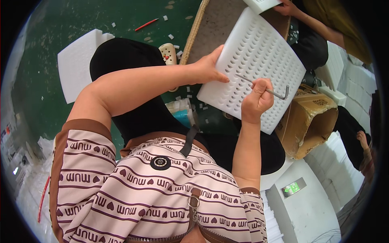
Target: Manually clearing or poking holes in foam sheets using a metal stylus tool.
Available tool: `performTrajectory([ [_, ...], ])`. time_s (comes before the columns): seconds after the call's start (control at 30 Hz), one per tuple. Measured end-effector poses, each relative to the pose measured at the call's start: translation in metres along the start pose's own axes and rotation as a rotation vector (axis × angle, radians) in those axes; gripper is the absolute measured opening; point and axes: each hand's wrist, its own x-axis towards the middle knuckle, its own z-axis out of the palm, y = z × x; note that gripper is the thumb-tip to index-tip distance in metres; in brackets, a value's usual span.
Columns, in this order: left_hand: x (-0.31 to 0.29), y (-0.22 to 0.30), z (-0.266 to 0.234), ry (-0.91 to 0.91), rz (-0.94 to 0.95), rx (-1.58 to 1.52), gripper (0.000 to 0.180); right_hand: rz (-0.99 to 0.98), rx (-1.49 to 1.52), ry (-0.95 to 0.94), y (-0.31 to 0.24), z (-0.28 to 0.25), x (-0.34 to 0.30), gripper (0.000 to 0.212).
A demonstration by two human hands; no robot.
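Observation:
A thick white foam board (279, 60) with rows of small holes lies tilted in front of me, reaching over my right leg. My left hand (212, 69) grips its near left edge, thumb on the upper face and the other fingers partly hidden. Closed in a fist, my right hand (258, 99) holds a thin metal hex key (281, 96) over the board. Its bent end sticks out to the right, while the long straight end points left toward the holes. Whether that tip is in a hole, I cannot tell.
Another person's hand (287, 8) holds a white foam piece (262, 4) at the far edge. An opened cardboard box (289, 133) stands right of my knee. More white foam (75, 67) lies left on the green floor (133, 10), among scattered scraps and a red pen (146, 24).

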Motion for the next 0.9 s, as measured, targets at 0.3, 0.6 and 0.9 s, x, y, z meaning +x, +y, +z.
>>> performTrajectory([
  [0.3,-0.005,0.009,0.003,0.047,-0.063,0.113,0.09,-0.043,-0.282,-0.058,0.03,0.013,-0.01,0.02],
  [0.6,-0.016,0.026,0.0,-0.035,-0.386,0.315,0.082,0.201,0.042,0.058,0.028,0.004,-0.013,0.025],
  [0.9,-0.015,0.006,0.005,0.025,-0.18,0.348,0.083,-0.132,-0.064,-0.034,0.012,0.02,-0.015,0.019],
])
